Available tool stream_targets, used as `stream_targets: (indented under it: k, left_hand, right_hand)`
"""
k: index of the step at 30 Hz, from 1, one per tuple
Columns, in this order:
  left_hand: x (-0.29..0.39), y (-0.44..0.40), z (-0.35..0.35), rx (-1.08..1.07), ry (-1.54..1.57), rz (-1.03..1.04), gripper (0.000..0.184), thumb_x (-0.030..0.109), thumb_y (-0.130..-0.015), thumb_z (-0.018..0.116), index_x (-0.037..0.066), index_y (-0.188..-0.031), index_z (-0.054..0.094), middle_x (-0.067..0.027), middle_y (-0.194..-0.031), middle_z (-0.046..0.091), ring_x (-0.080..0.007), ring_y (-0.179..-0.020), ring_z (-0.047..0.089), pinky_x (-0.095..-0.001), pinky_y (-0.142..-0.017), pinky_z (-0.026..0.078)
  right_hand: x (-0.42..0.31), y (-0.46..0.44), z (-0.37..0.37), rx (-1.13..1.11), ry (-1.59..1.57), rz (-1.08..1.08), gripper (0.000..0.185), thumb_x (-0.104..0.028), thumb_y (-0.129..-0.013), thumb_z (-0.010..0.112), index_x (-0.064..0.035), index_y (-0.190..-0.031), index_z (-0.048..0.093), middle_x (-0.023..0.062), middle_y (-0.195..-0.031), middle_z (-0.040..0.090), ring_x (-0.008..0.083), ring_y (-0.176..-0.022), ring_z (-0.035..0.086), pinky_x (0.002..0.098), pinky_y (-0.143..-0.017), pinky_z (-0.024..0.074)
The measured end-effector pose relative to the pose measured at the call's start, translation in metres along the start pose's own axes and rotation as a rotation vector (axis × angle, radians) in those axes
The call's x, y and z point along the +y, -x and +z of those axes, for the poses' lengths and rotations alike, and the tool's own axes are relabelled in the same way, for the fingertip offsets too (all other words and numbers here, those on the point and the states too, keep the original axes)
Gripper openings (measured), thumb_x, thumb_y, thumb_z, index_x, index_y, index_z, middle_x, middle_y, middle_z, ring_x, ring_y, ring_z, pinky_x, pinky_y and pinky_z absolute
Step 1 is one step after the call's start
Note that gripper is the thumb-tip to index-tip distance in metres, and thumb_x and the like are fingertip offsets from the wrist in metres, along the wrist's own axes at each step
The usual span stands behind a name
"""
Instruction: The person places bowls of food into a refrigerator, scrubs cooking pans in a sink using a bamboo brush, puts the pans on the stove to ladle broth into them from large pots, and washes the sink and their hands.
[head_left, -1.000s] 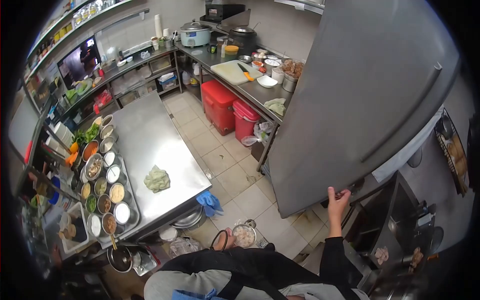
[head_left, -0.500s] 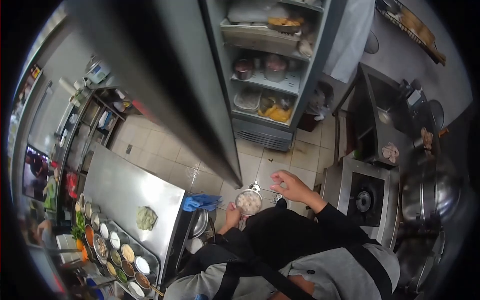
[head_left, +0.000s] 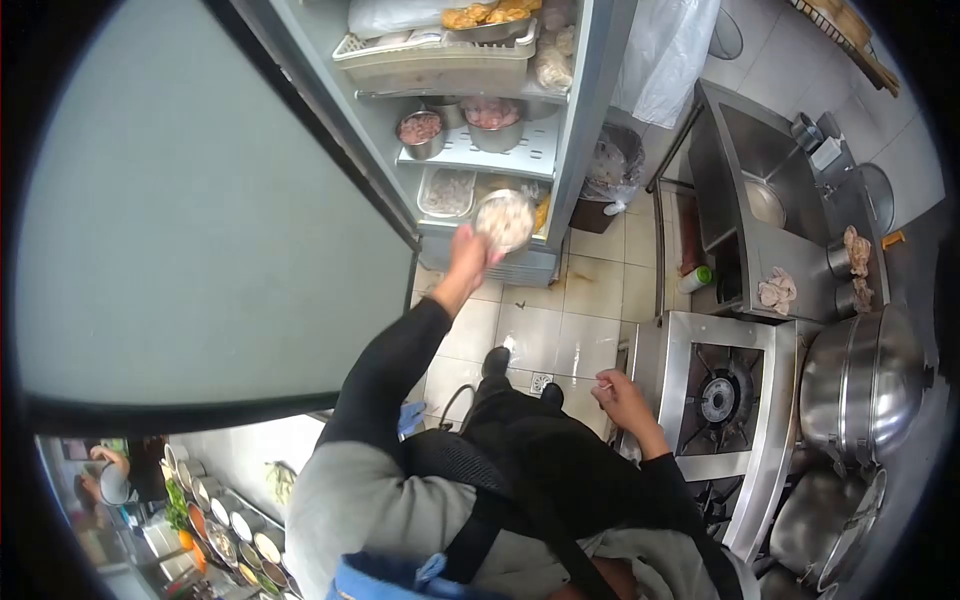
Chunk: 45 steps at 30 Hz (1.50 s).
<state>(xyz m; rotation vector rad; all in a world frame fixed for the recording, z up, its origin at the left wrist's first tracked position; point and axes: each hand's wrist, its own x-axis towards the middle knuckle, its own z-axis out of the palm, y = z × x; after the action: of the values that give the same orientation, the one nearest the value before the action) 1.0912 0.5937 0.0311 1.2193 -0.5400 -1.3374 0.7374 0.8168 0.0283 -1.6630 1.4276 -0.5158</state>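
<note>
My left hand [head_left: 470, 259] grips a round bowl of pale chunks [head_left: 504, 221], its fingers wrapped round the near side. The bowl is in front of the refrigerator's lowest shelf, overlapping it from this view; contact with the shelf cannot be told. Just behind lies a clear tub of pale food [head_left: 447, 191]. My right hand [head_left: 624, 402] hangs low beside the stove [head_left: 724, 397], fingers curled in and nothing visible in them. At the left, the refrigerator door [head_left: 200, 230] stands wide open.
Two metal pots of pinkish meat [head_left: 421, 130] stand on the shelf above. Higher up sits a plastic bin [head_left: 435, 65]. A lined trash bin [head_left: 612, 165] and a sink [head_left: 768, 195] are on the right. Seasoning containers [head_left: 222, 520] line the counter at lower left.
My left hand has carried the bowl from near my body forward to the refrigerator. My right hand has moved away from the bowl, down and right, and its fingers have curled. The door appears wider open.
</note>
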Motion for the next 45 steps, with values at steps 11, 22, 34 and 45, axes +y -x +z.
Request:
stream_targets:
  k: [11,22,34,45]
  left_hand:
    - [-0.005,-0.216,0.126,0.094,0.284,-0.036,0.03,-0.005,-0.085,0.052,0.011,-0.097,0.03,-0.0179,-0.077,0.057,-0.0292,-0.054,0.066,-0.03,-0.039,0.051]
    - [-0.075,-0.083,-0.059,-0.117,-0.092,-0.371,0.047,0.016,-0.093,0.063,0.008,-0.136,0.045,-0.0073,-0.117,0.056,-0.0247,-0.102,0.063,-0.0386,-0.091,0.054]
    - [-0.159,-0.079,-0.269,0.407,0.019,-0.222,0.033,0.01,-0.094,0.057,0.004,-0.126,0.055,-0.0041,-0.105,0.061,-0.0164,-0.091,0.063,-0.031,-0.085,0.052]
    - [-0.146,-0.144,-0.247,0.111,0.06,-0.077,0.033,0.002,-0.092,0.057,-0.002,-0.126,0.057,-0.0038,-0.099,0.062,-0.0124,-0.093,0.061,-0.0277,-0.087,0.05]
  right_hand:
    - [0.025,0.046,0.044,0.346,-0.147,0.411,0.024,-0.015,-0.09,0.071,-0.001,-0.107,0.063,0.0117,-0.085,0.066,0.0166,-0.075,0.062,0.0311,-0.069,0.05]
    - [0.057,-0.008,0.058,0.153,-0.132,0.264,0.018,-0.017,-0.093,0.067,-0.003,-0.103,0.061,0.0054,-0.082,0.06,0.0115,-0.074,0.053,0.0296,-0.066,0.0457]
    - [-0.024,-0.422,0.198,-0.184,-0.091,-0.233,0.022,-0.022,-0.099,0.059,-0.0014,-0.095,0.065,0.0092,-0.074,0.062,0.0114,-0.07,0.058,0.0285,-0.068,0.0491]
    - [-0.046,-0.709,0.325,0.118,0.282,0.021,0.036,-0.017,-0.101,0.041,0.0034,-0.118,0.064,0.0244,-0.122,0.065,0.0372,-0.106,0.065,0.0445,-0.081,0.0544]
